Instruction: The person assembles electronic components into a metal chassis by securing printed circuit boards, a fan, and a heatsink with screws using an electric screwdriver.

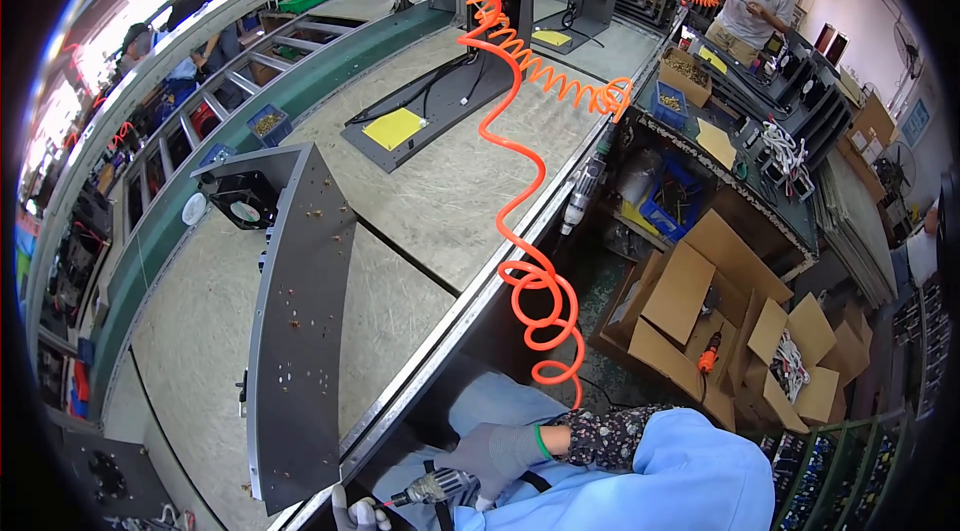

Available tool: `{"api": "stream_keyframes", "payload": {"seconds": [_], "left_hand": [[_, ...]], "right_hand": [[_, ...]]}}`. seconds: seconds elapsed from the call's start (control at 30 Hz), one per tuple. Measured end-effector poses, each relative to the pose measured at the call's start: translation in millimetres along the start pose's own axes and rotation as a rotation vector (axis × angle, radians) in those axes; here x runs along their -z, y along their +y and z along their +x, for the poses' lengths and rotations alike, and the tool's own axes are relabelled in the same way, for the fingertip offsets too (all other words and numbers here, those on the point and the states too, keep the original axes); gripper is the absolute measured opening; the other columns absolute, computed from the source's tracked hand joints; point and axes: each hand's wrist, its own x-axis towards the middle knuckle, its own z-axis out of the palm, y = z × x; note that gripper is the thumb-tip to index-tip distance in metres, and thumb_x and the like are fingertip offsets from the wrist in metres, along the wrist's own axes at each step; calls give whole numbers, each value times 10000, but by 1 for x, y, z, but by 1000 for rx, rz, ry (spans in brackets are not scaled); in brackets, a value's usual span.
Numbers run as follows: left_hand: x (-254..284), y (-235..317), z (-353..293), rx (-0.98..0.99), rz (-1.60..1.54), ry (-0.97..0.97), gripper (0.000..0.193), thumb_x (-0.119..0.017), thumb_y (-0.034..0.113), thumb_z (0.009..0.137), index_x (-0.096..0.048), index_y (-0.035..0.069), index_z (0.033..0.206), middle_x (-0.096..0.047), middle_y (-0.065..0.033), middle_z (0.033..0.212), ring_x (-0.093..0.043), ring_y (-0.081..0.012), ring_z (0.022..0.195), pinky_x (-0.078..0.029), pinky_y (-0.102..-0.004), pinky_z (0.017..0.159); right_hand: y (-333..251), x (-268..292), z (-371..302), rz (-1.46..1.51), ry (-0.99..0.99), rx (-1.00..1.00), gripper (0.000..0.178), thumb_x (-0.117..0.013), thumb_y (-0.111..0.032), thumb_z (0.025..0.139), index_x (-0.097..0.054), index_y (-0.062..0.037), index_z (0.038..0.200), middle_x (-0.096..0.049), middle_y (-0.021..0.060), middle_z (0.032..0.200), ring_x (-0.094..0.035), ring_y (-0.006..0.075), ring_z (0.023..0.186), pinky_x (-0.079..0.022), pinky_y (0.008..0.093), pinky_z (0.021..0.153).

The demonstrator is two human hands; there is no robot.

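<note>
My right hand (497, 458), in a grey glove with a green cuff, wraps round a pneumatic screwdriver (436, 487) low over my lap. The driver's bit points left, toward my left hand (360, 512). That gloved hand is at the bench edge, cut by the lower border, its fingers bent together by the bit tip. Whatever is between those fingers is too small to make out. Just beyond stands a dark grey bent metal panel (300, 331) with small brass-coloured screws scattered over its face. A black fan (245, 199) is fixed at its far end.
An orange coiled air hose (540, 171) hangs over the bench (420, 221). Farther along lies another grey panel (440, 111) with a yellow sheet. A second driver (585, 193) hangs by the bench edge. Open cartons (690, 301) stand at right; a person (752, 1) works beyond.
</note>
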Motion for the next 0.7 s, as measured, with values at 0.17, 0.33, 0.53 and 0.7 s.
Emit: {"api": "stream_keyframes", "payload": {"seconds": [0.17, 0.33, 0.53, 0.7], "left_hand": [[-10, 4, 3, 70, -154, 93, 320, -552, 240, 923, -568, 23, 1159, -565, -48, 804, -474, -111, 626, -381, -242, 541], [25, -27, 14, 109, -293, -163, 555, -477, 465, 925, -550, -32, 1161, -545, -69, 758, -504, -160, 654, -396, -259, 551], [77, 61, 29, -183, -508, -316, 294, -500, 297, 932, -586, 26, 1007, -513, -62, 723, -441, -161, 580, -370, -257, 508], [63, 148, 85, -309, -326, -320, 303, -494, 261, 942, -547, -14, 1057, -503, -72, 821, -447, -163, 613, -372, -247, 513]], "right_hand": [[4, -1, 2, 125, 37, 67, 737, -758, -476, 616, -457, -105, 1177, -621, 181, 866, -608, 383, 839, -465, 446, 737], [3, 17, -28, 276, 122, 2, 776, -759, -521, 617, -472, -101, 1203, -638, 171, 920, -623, 356, 868, -477, 408, 759], [28, 32, -56, 410, 322, -106, 687, -833, -426, 568, -552, -46, 1066, -627, 119, 832, -626, 263, 752, -492, 341, 704], [34, 37, -40, 462, 424, -184, 701, -827, -428, 548, -563, -40, 1069, -623, 136, 906, -620, 289, 850, -485, 354, 760]]}}
